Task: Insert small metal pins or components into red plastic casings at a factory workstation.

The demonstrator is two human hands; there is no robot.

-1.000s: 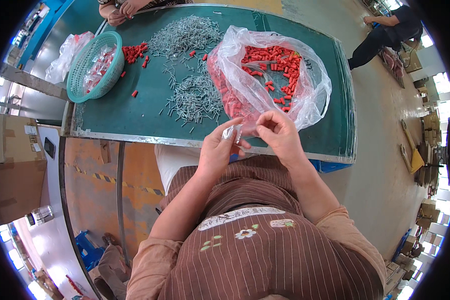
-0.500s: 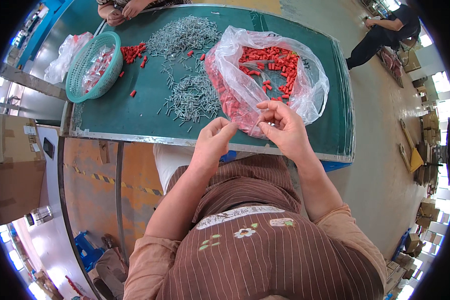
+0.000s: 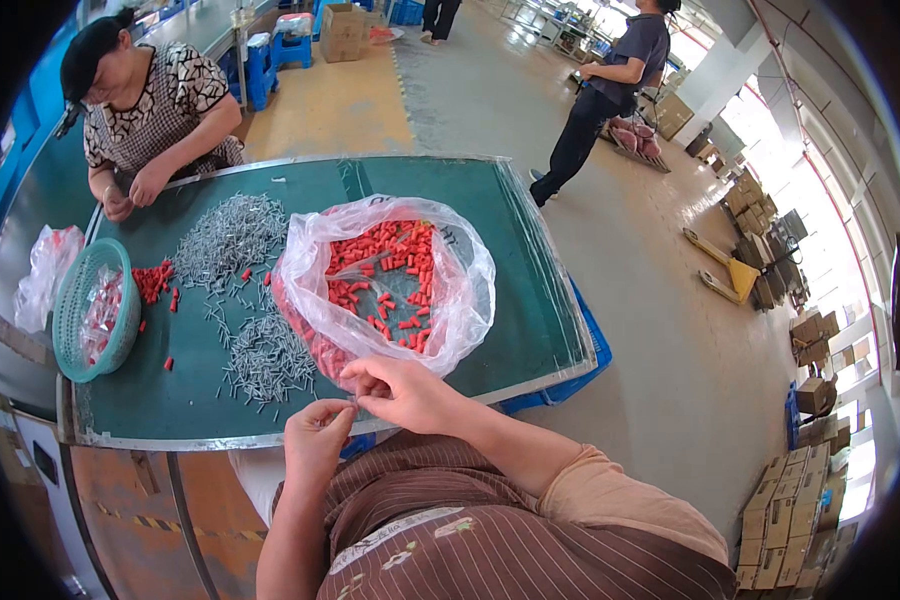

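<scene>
At the table's near edge, my left hand (image 3: 313, 443) and my right hand (image 3: 402, 392) meet with thumbs and fingertips pinched together. Whatever sits between the fingertips is too small to make out. Just beyond them stands a clear plastic bag (image 3: 470, 270) with its mouth rolled wide, full of small red plastic caps (image 3: 418, 262). My right hand is right by the bag's near side. Left of the bag, short grey metal pins (image 3: 270, 362) lie in a loose pile, with a larger heap of pins (image 3: 232, 235) behind.
A green basket (image 3: 127, 345) holding a clear bag of red parts stands at the table's left, near loose red caps (image 3: 153, 282). Across the corner a co-worker (image 3: 155, 110) works with both hands. Another person (image 3: 610, 85) stands beyond; a yellow pallet jack (image 3: 735, 275) is at right.
The view has swung up and right, bringing the co-worker into fuller sight. My hands, apart at the fingertips before, are now together at the near edge.
</scene>
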